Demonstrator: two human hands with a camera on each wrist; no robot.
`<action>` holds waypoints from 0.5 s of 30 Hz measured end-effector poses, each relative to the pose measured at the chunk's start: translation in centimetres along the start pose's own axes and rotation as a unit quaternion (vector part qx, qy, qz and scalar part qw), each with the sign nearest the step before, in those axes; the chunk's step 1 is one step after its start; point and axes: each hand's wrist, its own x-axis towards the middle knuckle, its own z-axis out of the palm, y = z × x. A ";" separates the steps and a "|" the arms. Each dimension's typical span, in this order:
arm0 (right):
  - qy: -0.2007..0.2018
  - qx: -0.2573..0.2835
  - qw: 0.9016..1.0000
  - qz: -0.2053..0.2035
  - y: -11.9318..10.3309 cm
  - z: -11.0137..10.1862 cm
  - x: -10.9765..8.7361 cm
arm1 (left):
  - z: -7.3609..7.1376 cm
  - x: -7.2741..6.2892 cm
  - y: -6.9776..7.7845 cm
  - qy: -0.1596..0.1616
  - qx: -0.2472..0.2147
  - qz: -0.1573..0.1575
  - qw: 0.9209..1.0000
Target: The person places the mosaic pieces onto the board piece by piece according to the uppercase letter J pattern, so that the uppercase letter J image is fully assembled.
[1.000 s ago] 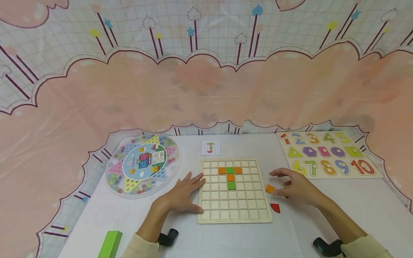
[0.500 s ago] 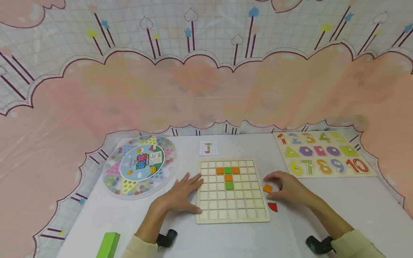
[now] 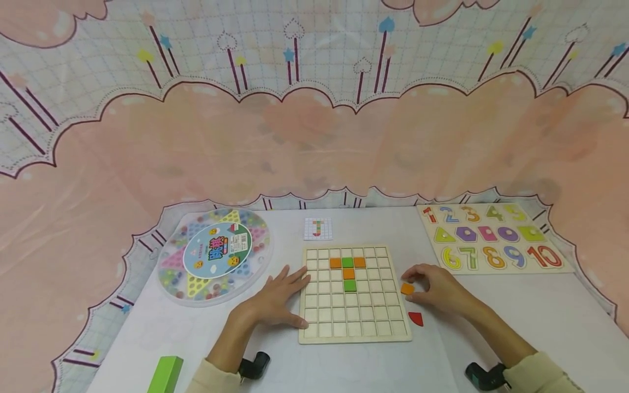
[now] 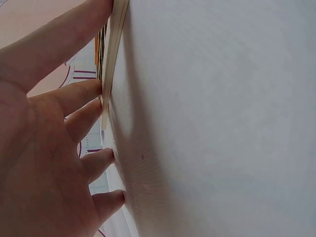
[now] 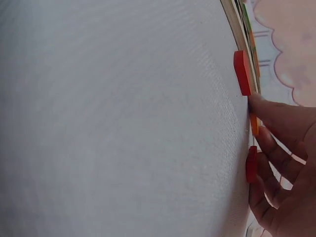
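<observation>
A wooden grid board [image 3: 355, 334] lies on the table with several orange and green square tiles in its upper cells, forming a T shape. My left hand [image 3: 275, 300] rests at the board's left side, fingers spread; in the left wrist view its thumb and some fingertips touch the board's edge [image 4: 114, 54]. To the right of the board, my right hand [image 3: 437, 286] pinches an orange square tile [image 3: 407, 289] between thumb and index finger, low at the table. Just nearer lies a red quarter-round piece [image 3: 415, 319]. Another red piece [image 5: 252, 165] is by the right hand's other fingers.
Behind the board lies a small pattern card [image 3: 318, 228] showing a J shape. A round Chinese checkers box [image 3: 216, 256] is at the left, a number puzzle board [image 3: 496, 240] at the right. A green block [image 3: 165, 374] lies at the front left.
The right thumb and fingers have closed in around the orange tile, and the hand now covers the second red piece from the head view. The left hand stays at the board's edge.
</observation>
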 end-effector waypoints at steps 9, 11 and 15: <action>0.018 -0.009 1.000 0.007 -0.4 -0.3 0.1 | 0.1 -0.2 -0.2 0.001 -0.004 0.000 1.000; 0.019 -0.001 1.000 0.017 -0.6 -0.6 -0.1 | 0.1 -0.2 -0.1 0.001 -0.005 0.003 1.000; 0.023 0.033 0.999 0.036 -1.0 -1.4 -0.3 | 0.0 -0.1 -0.1 0.001 -0.004 0.007 1.000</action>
